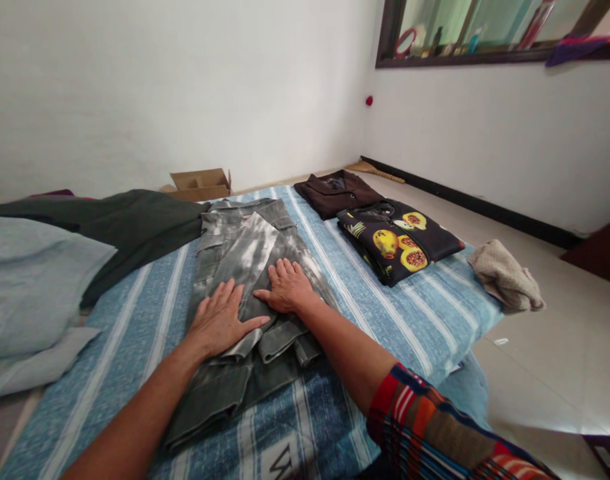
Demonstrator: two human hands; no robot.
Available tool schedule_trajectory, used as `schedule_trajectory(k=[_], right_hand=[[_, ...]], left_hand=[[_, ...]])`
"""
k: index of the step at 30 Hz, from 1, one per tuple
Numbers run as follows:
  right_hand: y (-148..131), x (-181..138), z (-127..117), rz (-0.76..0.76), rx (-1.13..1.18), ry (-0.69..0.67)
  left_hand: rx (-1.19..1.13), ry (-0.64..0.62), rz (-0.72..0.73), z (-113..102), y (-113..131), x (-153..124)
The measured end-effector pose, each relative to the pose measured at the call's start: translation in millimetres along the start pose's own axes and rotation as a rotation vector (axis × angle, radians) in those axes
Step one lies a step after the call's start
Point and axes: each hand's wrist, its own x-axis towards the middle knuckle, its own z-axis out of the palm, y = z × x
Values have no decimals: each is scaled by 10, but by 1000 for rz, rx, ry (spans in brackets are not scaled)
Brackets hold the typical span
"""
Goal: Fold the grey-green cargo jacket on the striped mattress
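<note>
Head view shows both of your palms pressed flat on a pair of faded grey-green cotton cargo trousers (245,267) lying lengthwise on a blue-and-white striped bed sheet (365,300). Your left hand (219,323) rests with fingers spread and extended, gripping nothing, its thumb pointing toward your other hand. Your right hand (287,287) lies just beside it, a little farther up the cloth, also flat and unclenched, fingers together and pointing away from you. Directly under both palms the trousers are doubled over, with folded layers of fabric bunched between the hands and your body.

Beyond your fingertips the trouser legs run on toward the far edge of the bed. Left of your left hand lies a dark green spread-out garment (135,223), and nearer you on that side a pale blue-grey pillow (29,287). Right of your right hand, well apart from it, sits a folded black shirt printed with yellow fruit (399,243), touching a folded dark brown collared shirt (337,192) farther off. Past those, at the bed's right corner, a crumpled beige cloth (507,277) lies. An open brown cardboard box (201,183) stands on the floor beyond the bed.
</note>
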Motion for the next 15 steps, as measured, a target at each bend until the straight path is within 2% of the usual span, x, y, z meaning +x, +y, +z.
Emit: schedule_trajectory(k=[15], right_hand=[[-24,-43,85,-16,7,-51]], left_hand=[[-24,-44,-28,-13,29,-145]])
